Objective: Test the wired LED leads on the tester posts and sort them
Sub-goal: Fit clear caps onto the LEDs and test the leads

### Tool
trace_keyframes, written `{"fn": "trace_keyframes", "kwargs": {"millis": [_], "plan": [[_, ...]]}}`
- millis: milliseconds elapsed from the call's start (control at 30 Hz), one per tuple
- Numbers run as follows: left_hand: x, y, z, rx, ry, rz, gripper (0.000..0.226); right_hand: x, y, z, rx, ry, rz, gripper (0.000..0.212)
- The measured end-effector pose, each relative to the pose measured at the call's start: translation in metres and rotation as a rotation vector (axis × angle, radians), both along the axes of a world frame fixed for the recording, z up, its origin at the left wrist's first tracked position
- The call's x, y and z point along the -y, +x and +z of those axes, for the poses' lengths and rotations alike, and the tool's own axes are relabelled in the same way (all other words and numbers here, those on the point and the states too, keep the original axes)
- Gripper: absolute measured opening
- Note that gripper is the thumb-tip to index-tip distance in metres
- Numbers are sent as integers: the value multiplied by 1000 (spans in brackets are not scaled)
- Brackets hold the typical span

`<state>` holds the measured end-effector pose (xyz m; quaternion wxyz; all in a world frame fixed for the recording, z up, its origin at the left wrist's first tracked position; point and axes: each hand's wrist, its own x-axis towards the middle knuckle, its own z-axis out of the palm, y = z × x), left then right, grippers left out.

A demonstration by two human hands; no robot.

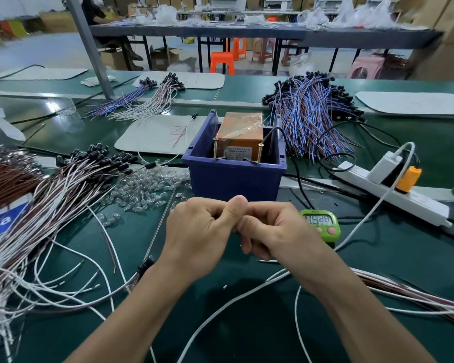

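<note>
Just in front of the blue bin, the left hand and right hand are pressing together, fingers curling in and thumb tips meeting. It looks like a pinch on something small, but the fingers are hiding it, so I cannot tell whether a lead is in there. Holding this close to the bin is probably keeping the reach short, since the two tester posts are standing nearly upright at its near rim, in front of the orange tester box sitting inside.

The big untested-looking pile of white-and-brown leads is lying left of the bin. Its long axis is running diagonally, with the black LED heads pointing up toward the bin and the bare tails trailing back toward the person. A blue-and-brown bundle is lying behind the bin to its right, heads fanning away from it, likely a sorted lot.
</note>
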<state>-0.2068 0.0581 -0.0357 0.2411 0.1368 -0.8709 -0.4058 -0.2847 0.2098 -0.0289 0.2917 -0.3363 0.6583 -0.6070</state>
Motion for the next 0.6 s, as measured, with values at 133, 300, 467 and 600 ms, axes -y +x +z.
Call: {"fn": "trace_keyframes", "kwargs": {"millis": [133, 300, 467, 600], "plan": [[-3, -3, -2, 1, 209, -66, 71, 3, 4, -2, -6, -20, 15, 21], [-4, -8, -2, -24, 550, -215, 60, 7, 7, -1, 59, -102, 7, 18], [-8, -10, -3, 14, 660, -223, 62, 5, 4, -3, 85, -90, 21, 19], [-4, -9, -7, 24, 293, -36, 70, 5, 2, -8, -151, -1, -43, 19]]}}
